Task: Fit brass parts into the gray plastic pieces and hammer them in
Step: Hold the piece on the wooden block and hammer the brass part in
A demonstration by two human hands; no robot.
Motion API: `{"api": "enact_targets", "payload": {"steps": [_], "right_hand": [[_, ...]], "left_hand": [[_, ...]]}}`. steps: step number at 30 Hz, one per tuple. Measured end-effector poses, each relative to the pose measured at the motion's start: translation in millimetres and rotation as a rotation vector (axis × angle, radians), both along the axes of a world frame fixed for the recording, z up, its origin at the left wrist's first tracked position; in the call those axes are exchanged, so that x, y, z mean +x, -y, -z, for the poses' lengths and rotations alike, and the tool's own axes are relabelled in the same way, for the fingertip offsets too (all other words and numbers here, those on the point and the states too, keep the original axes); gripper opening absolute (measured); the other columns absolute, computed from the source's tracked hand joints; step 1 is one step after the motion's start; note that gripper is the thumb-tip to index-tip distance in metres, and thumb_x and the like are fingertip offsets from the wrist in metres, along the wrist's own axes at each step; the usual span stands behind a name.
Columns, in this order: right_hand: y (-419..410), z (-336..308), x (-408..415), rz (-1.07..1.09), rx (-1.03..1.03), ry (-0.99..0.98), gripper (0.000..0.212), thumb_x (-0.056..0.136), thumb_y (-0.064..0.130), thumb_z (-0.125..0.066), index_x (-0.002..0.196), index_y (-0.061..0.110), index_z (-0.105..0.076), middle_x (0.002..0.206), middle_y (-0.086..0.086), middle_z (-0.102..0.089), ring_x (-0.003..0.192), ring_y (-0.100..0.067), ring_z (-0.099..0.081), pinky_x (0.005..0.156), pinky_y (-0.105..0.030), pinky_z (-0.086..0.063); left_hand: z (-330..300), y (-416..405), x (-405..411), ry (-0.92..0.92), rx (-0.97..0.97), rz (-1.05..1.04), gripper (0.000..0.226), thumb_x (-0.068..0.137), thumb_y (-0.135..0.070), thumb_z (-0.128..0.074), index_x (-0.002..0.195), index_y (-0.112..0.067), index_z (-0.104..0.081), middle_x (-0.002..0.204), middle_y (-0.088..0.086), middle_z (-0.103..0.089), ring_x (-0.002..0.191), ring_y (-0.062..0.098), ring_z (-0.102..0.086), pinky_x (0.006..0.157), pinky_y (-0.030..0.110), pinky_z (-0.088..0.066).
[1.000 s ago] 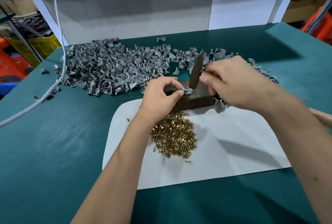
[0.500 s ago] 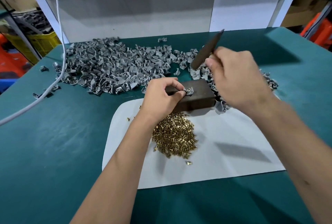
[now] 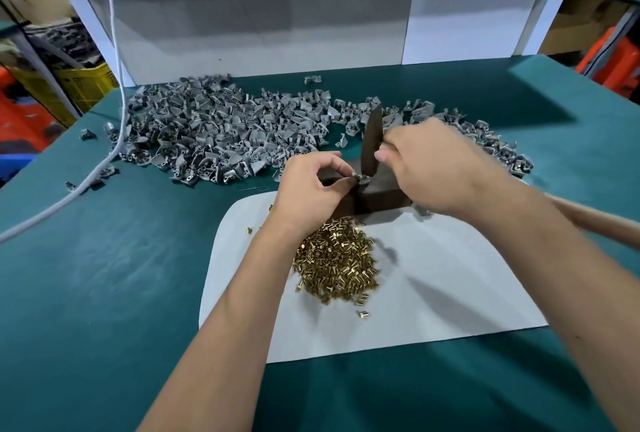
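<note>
Head view, only one I've got. Striker (image 3: 371, 140) is back down: half a second ago it was raised up and away over the gray pile, now its lower end sits right on the gray plastic piece (image 3: 361, 178) on top of the dark block (image 3: 377, 194). Same low position as a second ago, so I read this as another blow in a repeated hammering cycle, judged, not seen.

Right hand (image 3: 440, 168) is wrapped round the striker's upper part, thumb forward. Some motion blur on it. Left hand (image 3: 310, 189) hasn't moved off the block: thumb and forefinger pinch the gray piece at the block's top edge, fingertips very close to the strike point. Pinch risk if the blow lands off.

Can't tell if the brass insert is seated flush; too small here.

Stock: loose brass parts (image 3: 334, 267) heaped on the white sheet (image 3: 433, 293) just in front of the block, gray plastic pieces (image 3: 214, 130) piled behind it on the green table (image 3: 104, 275). Both piles large, so plenty of cycles left.
</note>
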State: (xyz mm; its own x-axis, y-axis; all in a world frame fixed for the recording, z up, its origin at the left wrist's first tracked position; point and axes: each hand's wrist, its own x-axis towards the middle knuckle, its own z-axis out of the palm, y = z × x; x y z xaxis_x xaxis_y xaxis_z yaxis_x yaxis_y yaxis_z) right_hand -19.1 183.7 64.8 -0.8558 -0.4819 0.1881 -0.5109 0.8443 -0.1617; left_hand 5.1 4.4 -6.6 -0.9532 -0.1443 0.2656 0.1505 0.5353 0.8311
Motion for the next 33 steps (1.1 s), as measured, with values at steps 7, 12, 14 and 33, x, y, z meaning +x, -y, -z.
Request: {"api": "enact_targets", "payload": {"steps": [7, 12, 14, 33], "right_hand": [[5, 12, 10, 0.024, -0.098, 0.011, 0.023, 0.108, 0.033, -0.043, 0.098, 0.018, -0.057, 0.080, -0.009, -0.059, 0.069, -0.034, -0.056, 0.067, -0.042, -0.052], [-5, -6, -2, 0.025, -0.178, -0.188, 0.027, 0.105, 0.037, -0.045, 0.081, 0.025, -0.048, 0.064, 0.002, -0.053, 0.049, -0.015, -0.048, 0.050, -0.030, -0.037], [-2, 2, 2, 0.013, -0.313, -0.244, 0.021, 0.105, 0.035, -0.044, 0.088, 0.025, -0.050, 0.066, 0.000, -0.052, 0.052, -0.022, -0.046, 0.055, -0.034, -0.042], [-52, 21, 18, -0.164, 0.107, 0.286, 0.019, 0.067, 0.033, -0.088, 0.075, 0.028, -0.071, 0.069, 0.014, -0.069, 0.069, -0.004, -0.064, 0.068, -0.034, -0.056]], "left_hand": [[1, 0, 0, -0.026, -0.004, 0.007, 0.003, 0.085, -0.003, -0.078, 0.085, -0.006, -0.078, 0.087, -0.029, -0.058, 0.082, -0.016, -0.057, 0.075, -0.002, -0.039], [2, 2, -2, -0.029, -0.050, -0.004, 0.004, 0.085, -0.008, -0.079, 0.084, -0.012, -0.078, 0.086, -0.031, -0.057, 0.081, -0.012, -0.060, 0.072, -0.003, -0.037], [3, 3, -2, -0.040, -0.041, 0.004, 0.006, 0.085, -0.008, -0.080, 0.082, -0.012, -0.078, 0.086, -0.032, -0.058, 0.079, -0.022, -0.058, 0.073, -0.003, -0.037], [-7, -2, 7, 0.155, 0.190, 0.092, 0.018, 0.089, -0.011, -0.073, 0.078, -0.024, -0.074, 0.150, -0.006, -0.051, 0.149, 0.018, -0.030, 0.123, 0.054, -0.015]]}}
